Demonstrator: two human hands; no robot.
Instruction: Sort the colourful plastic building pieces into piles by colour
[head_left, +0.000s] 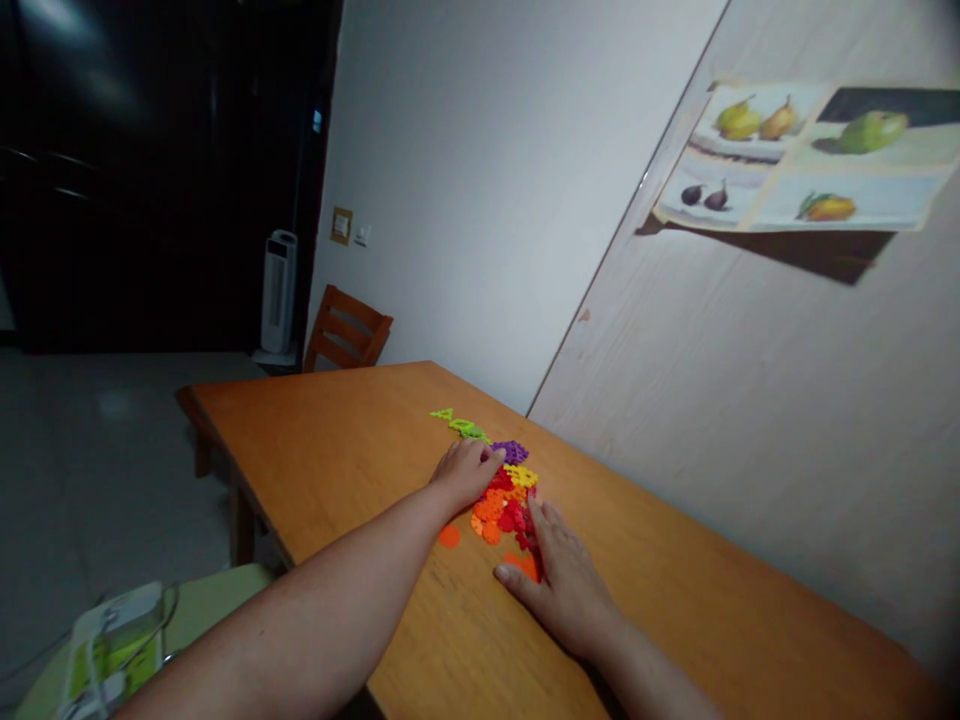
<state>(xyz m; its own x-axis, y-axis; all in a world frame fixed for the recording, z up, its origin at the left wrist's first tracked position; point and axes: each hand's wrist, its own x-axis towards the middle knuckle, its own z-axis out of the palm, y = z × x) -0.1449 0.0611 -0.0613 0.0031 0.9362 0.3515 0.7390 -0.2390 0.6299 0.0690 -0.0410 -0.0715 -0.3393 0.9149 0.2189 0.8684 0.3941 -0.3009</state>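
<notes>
A pile of small plastic interlocking pieces lies on the wooden table. Orange flower-shaped pieces (pixel 490 506), red pieces (pixel 513 517) and a yellow piece (pixel 521 475) are bunched between my hands. Purple pieces (pixel 511 452) sit at the far right of the pile, and green pieces (pixel 466 428) trail off beyond it. My left hand (pixel 466 470) rests over the pile's left side, thumb apart, its other fingertips mostly hidden. Along the right edge, my right hand (pixel 564 578) lies open with thumb spread, touching red and orange pieces. One round orange piece (pixel 449 536) lies separately by my left wrist.
The wooden table (pixel 337 440) runs along a wall with fruit pictures (pixel 817 160). A wooden chair (pixel 347 330) stands at its far end, near a white tower appliance (pixel 278 295). At lower left, a green seat (pixel 214 600) carries a white-and-green object (pixel 112 650) with a cable.
</notes>
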